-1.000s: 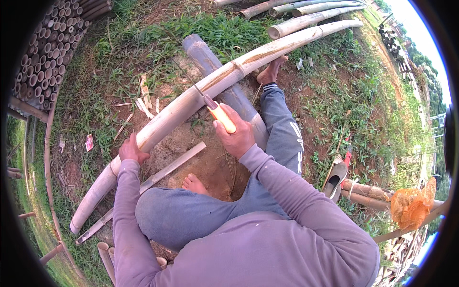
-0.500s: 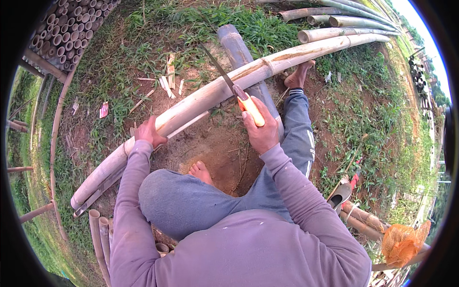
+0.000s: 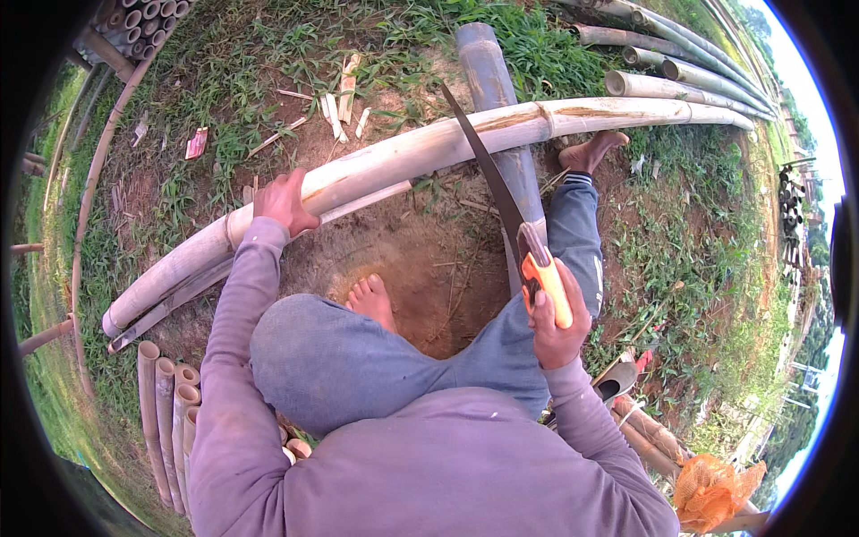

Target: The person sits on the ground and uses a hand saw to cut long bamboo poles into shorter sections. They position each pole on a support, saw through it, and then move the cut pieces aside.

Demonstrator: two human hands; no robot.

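Observation:
A long pale bamboo pole (image 3: pixel 385 166) lies slantwise before me, resting across a thicker grey bamboo pole (image 3: pixel 488 67). My left hand (image 3: pixel 284 204) is closed around the pale pole, left of its middle. In my right hand (image 3: pixel 562 318) is a handsaw (image 3: pixel 490 170), gripped by its orange and yellow handle. The dark blade points up and away to the left, its far part passing over the pale pole near where the two poles cross. Whether the teeth touch the bamboo I cannot tell. A thin split strip (image 3: pixel 367 204) lies along the near side of the pole.
My bare foot (image 3: pixel 371 304) is on the soil below the pole; my other foot (image 3: pixel 595 150) is by its far side. Several bamboo poles (image 3: pixel 680 87) lie at the far right. Short bamboo lengths (image 3: pixel 157 403) stand at left. An orange net bag (image 3: pixel 716 492) is at lower right.
My right hand has drawn the saw back toward me and to the right, so more of the blade shows on the near side of the pole. My left hand keeps its hold.

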